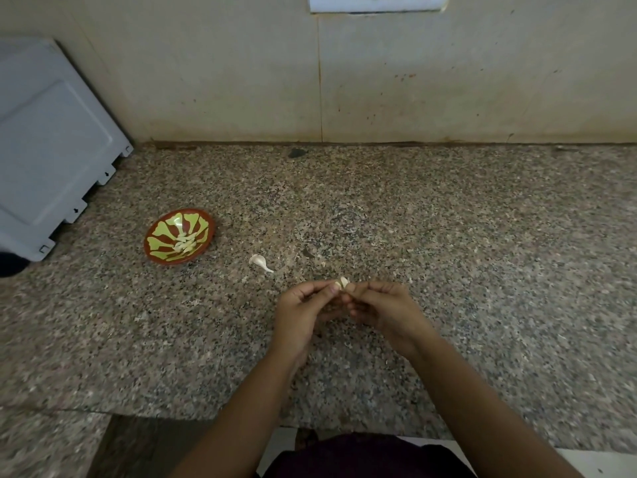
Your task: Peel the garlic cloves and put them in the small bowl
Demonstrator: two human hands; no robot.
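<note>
Left hand (303,312) and right hand (382,312) both pinch one garlic clove (343,282) at their fingertips, so a slip while tearing its skin could drop it, well right of the small bowl (162,236).

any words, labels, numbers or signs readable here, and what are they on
No text here can be read.
white sheet at the top edge: faint marks, too blurred to read.
grey panel: small dark arrow marks by its edge tabs, no words.
small bowl: painted red and yellow-green pattern only, no lettering.
</note>
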